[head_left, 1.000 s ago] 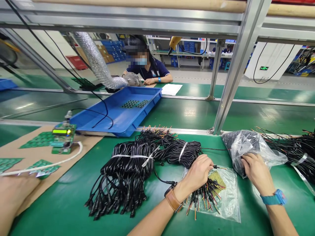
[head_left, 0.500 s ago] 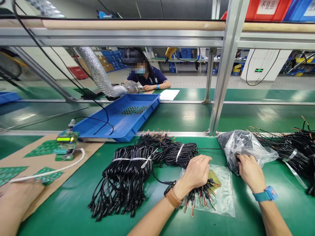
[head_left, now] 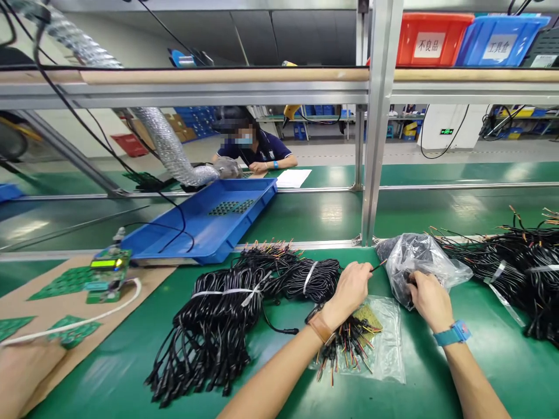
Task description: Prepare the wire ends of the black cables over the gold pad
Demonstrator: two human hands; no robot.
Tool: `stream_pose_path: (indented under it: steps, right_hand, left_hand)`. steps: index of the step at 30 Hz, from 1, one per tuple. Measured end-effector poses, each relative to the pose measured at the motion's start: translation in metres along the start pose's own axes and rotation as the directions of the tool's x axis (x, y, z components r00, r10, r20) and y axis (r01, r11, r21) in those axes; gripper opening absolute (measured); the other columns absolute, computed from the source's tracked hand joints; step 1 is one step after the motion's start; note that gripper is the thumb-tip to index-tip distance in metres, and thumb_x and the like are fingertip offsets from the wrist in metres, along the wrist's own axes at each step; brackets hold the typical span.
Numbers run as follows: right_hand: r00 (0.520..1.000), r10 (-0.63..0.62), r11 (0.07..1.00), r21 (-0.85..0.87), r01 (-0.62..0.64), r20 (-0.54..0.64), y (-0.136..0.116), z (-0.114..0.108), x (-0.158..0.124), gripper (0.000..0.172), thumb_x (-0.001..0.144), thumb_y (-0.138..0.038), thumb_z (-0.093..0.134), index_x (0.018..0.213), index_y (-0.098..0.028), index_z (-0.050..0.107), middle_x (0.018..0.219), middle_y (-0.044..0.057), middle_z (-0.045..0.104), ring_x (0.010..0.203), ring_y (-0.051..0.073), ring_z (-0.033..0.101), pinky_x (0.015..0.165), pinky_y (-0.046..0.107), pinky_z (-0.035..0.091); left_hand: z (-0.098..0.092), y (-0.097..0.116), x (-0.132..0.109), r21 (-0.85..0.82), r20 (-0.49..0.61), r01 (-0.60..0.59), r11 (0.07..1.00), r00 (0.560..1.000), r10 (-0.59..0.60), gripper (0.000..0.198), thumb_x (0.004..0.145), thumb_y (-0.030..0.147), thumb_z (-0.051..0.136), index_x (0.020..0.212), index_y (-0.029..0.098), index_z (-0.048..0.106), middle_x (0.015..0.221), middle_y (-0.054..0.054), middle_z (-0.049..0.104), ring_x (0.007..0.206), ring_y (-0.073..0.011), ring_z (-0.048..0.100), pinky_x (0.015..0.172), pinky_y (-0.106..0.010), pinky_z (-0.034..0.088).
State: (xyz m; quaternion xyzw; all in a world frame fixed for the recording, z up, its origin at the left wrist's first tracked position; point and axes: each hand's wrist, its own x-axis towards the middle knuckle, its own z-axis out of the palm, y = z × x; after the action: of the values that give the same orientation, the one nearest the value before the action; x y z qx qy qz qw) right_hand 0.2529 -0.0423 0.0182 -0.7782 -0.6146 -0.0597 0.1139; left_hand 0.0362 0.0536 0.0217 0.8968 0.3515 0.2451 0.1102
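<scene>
My left hand (head_left: pixel 349 289) is closed on a thin black cable (head_left: pixel 378 266), whose visible part points right toward a clear plastic bag (head_left: pixel 414 262). Dark contents show through the bag. Curled fingers of my right hand (head_left: pixel 430 299) press into the bag's near side; what they grip is hidden. Beneath my left hand and wrist, short black leads with coloured wire ends (head_left: pixel 347 346) lie on a flat clear bag (head_left: pixel 391 349), beside a yellowish piece (head_left: pixel 369 319). Tied black cable bundles (head_left: pixel 231 297) lie to the left, with another coil (head_left: pixel 312 279) nearer my left hand.
More tied cables (head_left: pixel 502 273) lie at the right. A blue tray (head_left: pixel 205 233) holds small boards. Left are a lit circuit board (head_left: pixel 107 279) on cardboard and another person's blurred hand (head_left: pixel 30 366). A metal post (head_left: pixel 375 128) rises behind the bag. A co-worker (head_left: pixel 262 148) sits opposite.
The view has tilted up and shifted right. A short dark length of cable now shows between my left fingers and the bag. My right hand stays at the bag.
</scene>
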Motion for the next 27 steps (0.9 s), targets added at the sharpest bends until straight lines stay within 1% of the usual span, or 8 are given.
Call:
stream_pose_path:
  steps: [2, 5, 9, 12, 14, 18, 23, 27]
  right_hand:
    - [1.000, -0.010, 1.000, 0.017, 0.010, 0.015, -0.001, -0.001, 0.000, 0.010, 0.095, -0.023, 0.059, 0.100, -0.021, 0.067, 0.089, 0.008, 0.072, 0.090, 0.027, 0.064, 0.067, 0.031, 0.044]
    - [1.000, -0.020, 0.998, 0.063, 0.019, 0.021, 0.000, 0.000, 0.001, 0.010, 0.093, -0.019, 0.059, 0.099, -0.021, 0.067, 0.093, 0.008, 0.074, 0.092, 0.027, 0.064, 0.068, 0.032, 0.044]
    - [1.000, 0.024, 0.976, 0.215, -0.027, 0.012, 0.007, 0.003, 0.003, 0.015, 0.089, -0.016, 0.058, 0.101, -0.021, 0.065, 0.097, 0.006, 0.074, 0.096, 0.024, 0.066, 0.077, 0.031, 0.047]
    - [0.999, 0.025, 0.943, 0.332, -0.034, 0.031, 0.014, 0.005, 0.004, 0.016, 0.089, -0.017, 0.055, 0.100, -0.021, 0.064, 0.099, 0.004, 0.074, 0.095, 0.022, 0.068, 0.083, 0.031, 0.049]
    - [0.999, 0.012, 0.949, 0.313, -0.026, 0.045, 0.017, 0.005, 0.003, 0.017, 0.088, -0.018, 0.055, 0.103, -0.021, 0.065, 0.100, 0.006, 0.073, 0.096, 0.023, 0.068, 0.083, 0.032, 0.049]
    - [0.998, 0.013, 0.985, 0.172, -0.022, 0.055, 0.016, 0.005, 0.002, 0.021, 0.089, -0.022, 0.057, 0.108, -0.021, 0.067, 0.097, 0.008, 0.072, 0.095, 0.026, 0.065, 0.080, 0.034, 0.048]
    - [1.000, 0.000, 0.979, 0.204, -0.004, 0.021, 0.013, 0.003, 0.002, 0.022, 0.091, -0.018, 0.051, 0.108, -0.019, 0.065, 0.100, 0.008, 0.073, 0.098, 0.025, 0.064, 0.083, 0.034, 0.047]
    - [0.999, -0.036, 0.986, 0.162, 0.031, 0.027, 0.013, 0.004, 0.000, 0.023, 0.091, -0.020, 0.053, 0.111, -0.018, 0.065, 0.099, 0.010, 0.072, 0.095, 0.027, 0.062, 0.082, 0.036, 0.047]
  left_hand:
    - [-0.009, -0.003, -0.012, -0.065, 0.005, 0.013, 0.998, 1.000, -0.013, 0.016, 0.096, 0.009, 0.048, 0.106, 0.018, 0.058, 0.082, -0.005, 0.069, 0.079, -0.0213, 0.066, 0.076, -0.033, 0.051]
    - [-0.020, -0.010, -0.031, -0.105, 0.060, -0.024, 0.994, 0.998, 0.030, 0.023, 0.094, 0.007, 0.051, 0.113, 0.019, 0.056, 0.078, -0.002, 0.069, 0.077, -0.0204, 0.064, 0.071, -0.029, 0.046]
    - [-0.024, -0.017, -0.044, -0.084, 0.130, -0.098, 0.992, 0.986, 0.109, 0.014, 0.091, 0.007, 0.056, 0.095, 0.020, 0.060, 0.079, -0.002, 0.068, 0.075, -0.0192, 0.062, 0.073, -0.029, 0.043]
    - [-0.021, -0.019, -0.048, -0.100, 0.160, -0.150, 0.984, 0.973, 0.165, 0.016, 0.092, 0.006, 0.055, 0.084, 0.019, 0.061, 0.077, -0.002, 0.068, 0.074, -0.0173, 0.061, 0.076, -0.030, 0.041]
    - [-0.019, -0.019, -0.049, -0.105, 0.171, -0.176, 0.979, 0.966, 0.192, 0.019, 0.093, 0.006, 0.054, 0.080, 0.018, 0.060, 0.076, -0.001, 0.067, 0.074, -0.0167, 0.061, 0.078, -0.030, 0.040]
    - [-0.020, -0.019, -0.050, -0.063, 0.198, -0.217, 0.974, 0.954, 0.226, 0.022, 0.093, 0.006, 0.053, 0.076, 0.017, 0.061, 0.075, -0.002, 0.063, 0.075, -0.0165, 0.057, 0.077, -0.031, 0.038]
    - [-0.023, -0.016, -0.050, -0.030, 0.219, -0.209, 0.977, 0.953, 0.211, 0.023, 0.094, 0.006, 0.054, 0.076, 0.017, 0.064, 0.082, -0.003, 0.060, 0.079, -0.0171, 0.054, 0.078, -0.031, 0.038]
    - [-0.021, -0.016, -0.051, -0.003, 0.213, -0.200, 0.980, 0.957, 0.196, 0.023, 0.094, 0.007, 0.056, 0.075, 0.018, 0.065, 0.081, -0.003, 0.059, 0.079, -0.0181, 0.053, 0.076, -0.032, 0.038]
